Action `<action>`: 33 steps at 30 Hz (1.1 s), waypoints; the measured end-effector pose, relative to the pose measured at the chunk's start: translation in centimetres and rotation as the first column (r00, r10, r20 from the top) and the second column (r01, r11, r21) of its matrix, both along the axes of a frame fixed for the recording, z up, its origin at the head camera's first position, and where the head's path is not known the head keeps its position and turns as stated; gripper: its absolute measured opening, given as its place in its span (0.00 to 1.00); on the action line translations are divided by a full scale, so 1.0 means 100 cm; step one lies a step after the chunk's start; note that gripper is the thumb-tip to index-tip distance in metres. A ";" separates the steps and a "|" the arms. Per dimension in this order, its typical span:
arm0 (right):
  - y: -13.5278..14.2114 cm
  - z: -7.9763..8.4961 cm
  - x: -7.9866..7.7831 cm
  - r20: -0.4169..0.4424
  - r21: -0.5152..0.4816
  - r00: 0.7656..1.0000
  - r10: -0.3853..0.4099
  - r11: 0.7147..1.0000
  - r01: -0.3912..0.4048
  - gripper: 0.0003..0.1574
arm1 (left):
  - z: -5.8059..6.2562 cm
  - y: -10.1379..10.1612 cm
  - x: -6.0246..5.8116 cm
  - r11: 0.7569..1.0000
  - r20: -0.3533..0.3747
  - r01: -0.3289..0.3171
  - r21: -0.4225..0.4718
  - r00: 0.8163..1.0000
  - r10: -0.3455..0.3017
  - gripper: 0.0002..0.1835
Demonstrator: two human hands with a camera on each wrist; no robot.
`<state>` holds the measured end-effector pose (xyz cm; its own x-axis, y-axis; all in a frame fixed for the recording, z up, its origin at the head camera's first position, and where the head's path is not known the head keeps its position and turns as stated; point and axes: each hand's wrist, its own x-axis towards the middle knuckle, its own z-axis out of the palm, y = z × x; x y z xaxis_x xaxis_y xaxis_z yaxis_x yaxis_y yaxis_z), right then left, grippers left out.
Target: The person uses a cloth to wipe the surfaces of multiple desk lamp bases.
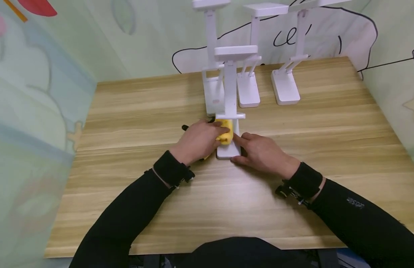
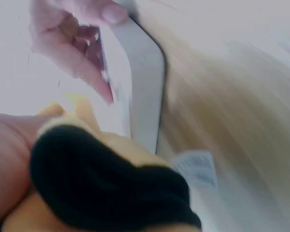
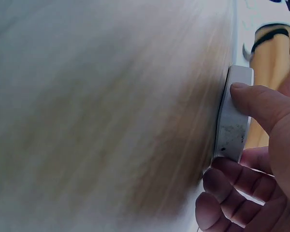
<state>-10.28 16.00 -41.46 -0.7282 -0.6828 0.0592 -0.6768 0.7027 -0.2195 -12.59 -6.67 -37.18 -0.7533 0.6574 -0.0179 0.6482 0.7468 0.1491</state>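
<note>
In the head view, a white desk lamp (image 1: pixel 231 85) stands nearest the person, its flat base (image 1: pixel 228 152) on the table. My left hand (image 1: pixel 200 141) grips a soft-looking yellow object with black parts (image 1: pixel 225 131), held over the base; its exact kind cannot be told. The left wrist view shows its rounded black part (image 2: pixel 101 179) up close. From the right side my right hand (image 1: pixel 262 154) holds the lamp base. In the right wrist view its thumb (image 3: pixel 253 99) lies on the base's end (image 3: pixel 233 128), where dark smudges show, with the other fingers curled at the side.
Behind stand three more white lamps, at the back left (image 1: pixel 214 93), back middle (image 1: pixel 248 91) and back right (image 1: pixel 285 87). The wooden table (image 1: pixel 143 208) meets a patterned wall (image 1: pixel 143 48) at its far edge. A dark stick-like tip (image 1: pixel 185 127) pokes out beside the left hand.
</note>
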 end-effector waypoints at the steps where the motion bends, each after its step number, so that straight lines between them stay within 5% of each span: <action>1: 0.000 0.001 -0.001 -0.002 0.003 1.000 0.004 1.000 -0.004 0.47 | -0.001 0.004 -0.004 1.000 0.001 0.006 0.010 1.000 -0.006 0.21; 5: 0.000 0.000 0.000 -0.034 0.004 0.999 0.021 1.000 -0.021 0.45 | -0.008 0.007 -0.014 0.999 -0.001 -0.028 0.019 1.000 0.028 0.20; 15: 0.000 -0.001 0.000 -0.027 0.011 1.000 0.016 1.000 -0.016 0.47 | -0.013 -0.013 -0.011 0.972 0.139 -0.225 0.071 0.967 0.214 0.14; 21: 0.002 -0.001 0.000 -0.021 0.001 0.999 0.029 1.000 -0.029 0.47 | -0.010 -0.020 -0.020 0.923 0.297 -0.367 0.117 0.900 0.320 0.16; 24: 0.002 -0.002 0.000 -0.034 -0.017 0.999 0.033 0.999 -0.033 0.46 | -0.012 -0.018 -0.025 0.907 0.374 -0.377 0.189 0.881 0.289 0.20; 30: 0.001 -0.002 -0.001 -0.029 -0.042 0.999 0.030 0.999 -0.031 0.46 | -0.014 -0.018 -0.030 0.960 0.373 -0.197 0.200 0.921 0.111 0.19; 33: 0.001 -0.001 -0.002 -0.012 -0.035 1.000 0.019 0.999 -0.020 0.47 | -0.014 -0.022 -0.024 0.966 0.406 -0.142 0.218 0.913 0.043 0.16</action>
